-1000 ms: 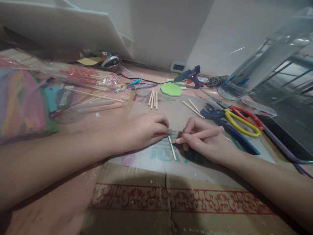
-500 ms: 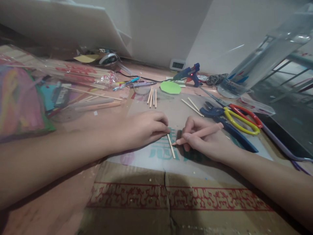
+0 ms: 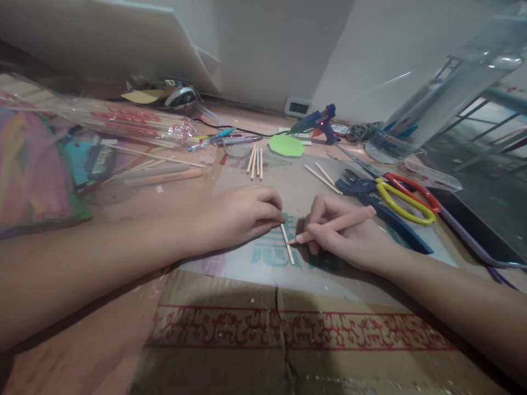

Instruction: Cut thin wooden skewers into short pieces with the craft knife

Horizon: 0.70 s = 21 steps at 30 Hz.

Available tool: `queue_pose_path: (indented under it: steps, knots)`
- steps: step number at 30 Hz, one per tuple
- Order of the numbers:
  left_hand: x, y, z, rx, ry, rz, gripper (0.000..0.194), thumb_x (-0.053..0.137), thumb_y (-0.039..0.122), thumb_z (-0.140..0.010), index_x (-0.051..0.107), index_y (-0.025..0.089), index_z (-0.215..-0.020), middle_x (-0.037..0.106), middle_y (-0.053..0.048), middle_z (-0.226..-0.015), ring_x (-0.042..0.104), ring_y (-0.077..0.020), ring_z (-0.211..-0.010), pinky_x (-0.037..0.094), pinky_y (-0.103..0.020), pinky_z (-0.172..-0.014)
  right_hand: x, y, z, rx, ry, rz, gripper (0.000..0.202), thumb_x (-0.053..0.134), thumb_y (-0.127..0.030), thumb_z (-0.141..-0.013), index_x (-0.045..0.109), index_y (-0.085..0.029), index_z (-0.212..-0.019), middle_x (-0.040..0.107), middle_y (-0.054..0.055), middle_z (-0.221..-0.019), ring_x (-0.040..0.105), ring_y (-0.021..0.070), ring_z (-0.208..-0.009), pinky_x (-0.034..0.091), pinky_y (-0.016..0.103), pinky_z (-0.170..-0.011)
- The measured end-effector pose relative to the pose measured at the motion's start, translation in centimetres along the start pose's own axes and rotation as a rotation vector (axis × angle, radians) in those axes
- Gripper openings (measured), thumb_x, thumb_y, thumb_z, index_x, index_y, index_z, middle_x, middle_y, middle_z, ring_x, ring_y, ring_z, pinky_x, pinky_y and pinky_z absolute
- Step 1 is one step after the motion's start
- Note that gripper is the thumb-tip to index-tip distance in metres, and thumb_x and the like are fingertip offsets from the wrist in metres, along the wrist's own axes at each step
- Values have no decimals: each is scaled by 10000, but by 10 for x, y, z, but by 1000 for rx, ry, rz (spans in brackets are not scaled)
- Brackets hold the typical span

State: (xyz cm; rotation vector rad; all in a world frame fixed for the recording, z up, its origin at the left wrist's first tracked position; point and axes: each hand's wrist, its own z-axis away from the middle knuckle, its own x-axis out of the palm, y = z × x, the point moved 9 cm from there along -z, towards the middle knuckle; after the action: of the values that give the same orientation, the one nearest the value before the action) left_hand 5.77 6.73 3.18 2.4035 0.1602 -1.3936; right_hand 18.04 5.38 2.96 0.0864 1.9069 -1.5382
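A short thin wooden stick [image 3: 287,248] lies slanted on a whitish plastic sheet [image 3: 242,277] with green print. My left hand [image 3: 251,213] pinches its far end between closed fingers; that end is hidden under the fingertips. In my right hand [image 3: 340,233] is a peach-coloured marker pen [image 3: 349,218], gripped as for writing. The pen's tip touches the stick's side or sits right beside it, around its middle. Beyond my hands, several cut sticks [image 3: 254,163] lie side by side, and two more sticks [image 3: 323,178] rest near the pliers.
Blue-handled pliers [image 3: 397,222] and scissors [image 3: 407,200] with red and yellow handles lie on the right beside a phone [image 3: 477,225]. A glue gun [image 3: 317,123], a green paper shape [image 3: 286,145] and a tall clear bottle [image 3: 436,99] stand behind. Bagged sticks [image 3: 123,118] lie left.
The view has shifted very slightly. Both hands, the stick and the marker pen keep practically the same places and grips.
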Motion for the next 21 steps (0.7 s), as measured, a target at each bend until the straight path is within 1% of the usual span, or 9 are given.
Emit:
queue_pose_path:
  steps: [4, 7, 9, 11, 14, 18, 21]
  knots:
    - [-1, 1, 0, 11, 11, 10, 245, 545, 243, -1028, 774, 157, -1006, 727, -88, -1032, 680, -181, -910, 529, -287, -813, 5, -1, 1, 16, -54, -46, 246, 647, -263, -918, 556, -203, -697, 659, 8, -608, 680, 148, -600, 500, 226, -517]
    - [-1, 0, 0, 12, 16, 8, 259, 535, 256, -1034, 774, 161, -999, 730, -86, -1029, 679, -178, -906, 531, -287, -812, 7, -2, 1, 16, -75, -53, 267, 657, -268, -904, 557, -199, -666, 655, 11, -621, 662, 134, -569, 489, 218, -493]
    - [-2, 0, 0, 14, 20, 5, 264, 533, 263, -1035, 775, 165, -997, 733, -86, -1022, 679, -181, -901, 532, -290, -806, 5, -2, 0, 7, -50, -32, 274, 656, -269, -913, 561, -199, -665, 666, 19, -639, 675, 143, -604, 515, 233, -529]
    - [-1, 0, 0, 12, 11, 7, 258, 537, 262, -1032, 774, 163, -1004, 732, -88, -1026, 679, -183, -905, 532, -293, -807, 1, -1, -1, -4, 1, 4, 257, 646, -267, -929, 575, -202, -691, 675, 21, -649, 685, 151, -635, 529, 243, -558]
    - [0, -1, 0, -5, -7, 10, 249, 541, 260, -1031, 772, 172, -1012, 729, -85, -1043, 677, -181, -922, 532, -295, -824, -3, -1, -1, -11, 41, 29, 251, 632, -266, -942, 575, -207, -705, 680, 21, -652, 685, 148, -635, 522, 239, -554]
    - [1, -2, 0, -14, -6, 19, 246, 541, 257, -1029, 776, 186, -1004, 727, -86, -1038, 681, -185, -918, 534, -305, -815, 4, 0, -1, 41, -48, -35, 240, 654, -271, -889, 540, -209, -687, 661, 10, -595, 671, 147, -573, 490, 222, -489]
    - [0, -2, 1, -10, 2, 19, 243, 547, 252, -1025, 777, 182, -991, 728, -91, -1031, 683, -189, -914, 536, -309, -812, 8, -3, -1, 42, -98, -48, 218, 674, -274, -831, 554, -200, -663, 661, 16, -608, 632, 133, -515, 462, 216, -447]
